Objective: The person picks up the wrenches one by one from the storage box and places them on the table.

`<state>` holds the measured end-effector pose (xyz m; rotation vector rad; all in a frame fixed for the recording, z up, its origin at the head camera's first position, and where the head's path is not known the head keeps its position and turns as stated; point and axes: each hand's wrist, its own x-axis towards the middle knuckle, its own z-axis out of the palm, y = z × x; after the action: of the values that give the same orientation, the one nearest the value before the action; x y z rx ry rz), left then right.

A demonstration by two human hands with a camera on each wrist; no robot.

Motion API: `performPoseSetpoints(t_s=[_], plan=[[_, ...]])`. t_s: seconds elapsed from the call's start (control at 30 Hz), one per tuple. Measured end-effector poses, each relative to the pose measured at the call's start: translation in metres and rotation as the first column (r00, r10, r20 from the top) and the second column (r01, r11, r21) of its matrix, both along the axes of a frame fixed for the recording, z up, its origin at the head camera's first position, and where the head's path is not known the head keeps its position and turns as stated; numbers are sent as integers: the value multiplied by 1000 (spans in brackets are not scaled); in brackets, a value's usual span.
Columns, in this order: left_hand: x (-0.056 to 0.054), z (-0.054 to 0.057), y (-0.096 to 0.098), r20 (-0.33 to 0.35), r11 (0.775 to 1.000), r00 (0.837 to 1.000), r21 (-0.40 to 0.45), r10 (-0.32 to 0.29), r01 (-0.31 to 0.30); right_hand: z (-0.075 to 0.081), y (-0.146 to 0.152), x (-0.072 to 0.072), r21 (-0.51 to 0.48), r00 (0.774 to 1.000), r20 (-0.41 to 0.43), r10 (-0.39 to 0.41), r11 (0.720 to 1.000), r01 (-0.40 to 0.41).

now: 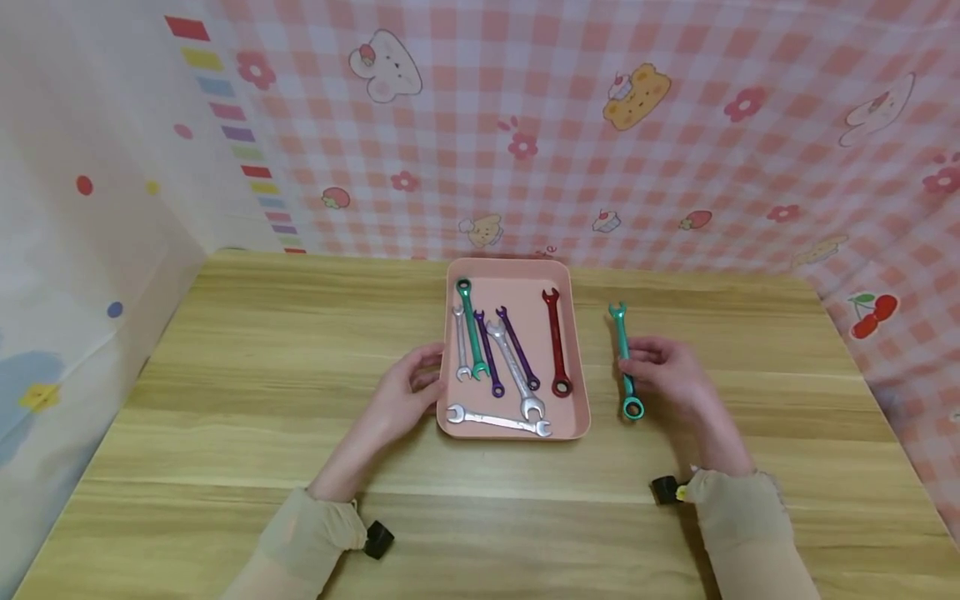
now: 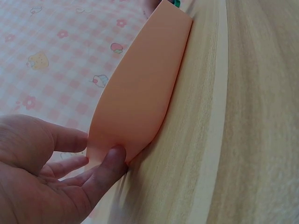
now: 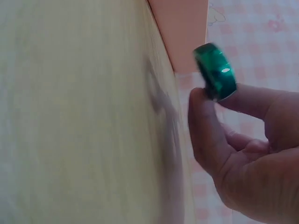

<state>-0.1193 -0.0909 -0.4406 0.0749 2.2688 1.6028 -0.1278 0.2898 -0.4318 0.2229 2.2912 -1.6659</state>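
My right hand (image 1: 671, 375) pinches a green combination wrench (image 1: 623, 333) between thumb and fingers, to the right of the tray. Its open end points away and its ring end toward me; in the right wrist view the green ring end (image 3: 217, 72) shows above the table. A pink tray (image 1: 521, 293) sits mid-table, its lower left side touched by the thumb and fingertips of my left hand (image 1: 401, 396). Inside it lie a green wrench (image 1: 472, 329), a red wrench (image 1: 556, 342), two purple wrenches (image 1: 519, 347) and several silver wrenches (image 1: 512, 362).
The wood-grain table (image 1: 300, 333) reaches back to a pink checked cloth (image 1: 450, 125) hung behind it. White cloth (image 1: 97, 250) hangs at the left. A black wrist camera (image 1: 378, 540) is worn at the left cuff, another camera (image 1: 664, 490) at the right.
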Motion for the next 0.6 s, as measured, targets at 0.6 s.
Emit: performPoseSetpoints(t_s=[0.6], plan=[[0, -2, 0, -16, 1000, 1000, -5, -8, 8, 4, -32, -11, 242, 992, 87, 87, 964, -106]])
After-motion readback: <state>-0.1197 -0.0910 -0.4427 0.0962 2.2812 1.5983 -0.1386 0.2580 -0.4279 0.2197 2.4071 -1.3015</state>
